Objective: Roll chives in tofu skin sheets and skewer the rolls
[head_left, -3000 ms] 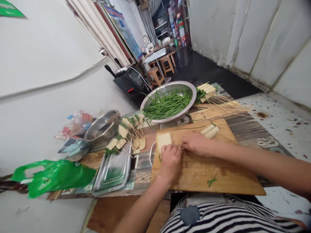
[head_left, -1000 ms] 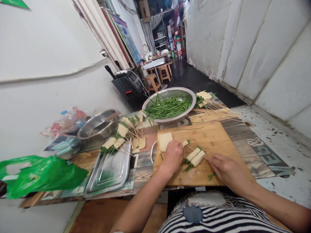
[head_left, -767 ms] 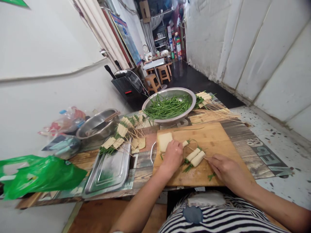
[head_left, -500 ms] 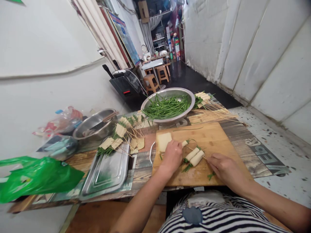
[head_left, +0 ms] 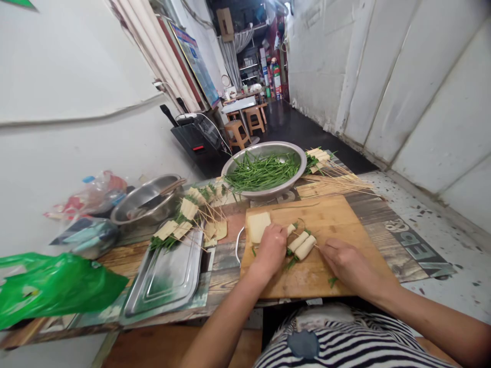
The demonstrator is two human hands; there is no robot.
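On a wooden cutting board (head_left: 337, 220) lie two pale tofu-skin rolls (head_left: 302, 244) with green chive ends, threaded on a thin bamboo skewer. My right hand (head_left: 343, 258) is closed on the skewer's near end. A third small roll (head_left: 291, 228) lies under the closed fingers of my left hand (head_left: 270, 248), just left of the skewered pair. A flat stack of tofu skin (head_left: 258, 225) rests at the board's far left corner.
A steel basin of chives (head_left: 264, 170) stands behind the board, with loose bamboo skewers (head_left: 337, 180) and finished rolls (head_left: 318, 156) to its right. Left are a steel tray (head_left: 164, 278) with finished skewers (head_left: 180, 225), a steel bowl (head_left: 143, 202) and a green plastic bag (head_left: 53, 286).
Three seconds ago both hands worked at the tofu stack and two rolls lay loose far right. Now those rolls sit on a skewer, pushed slightly left toward my left hand.
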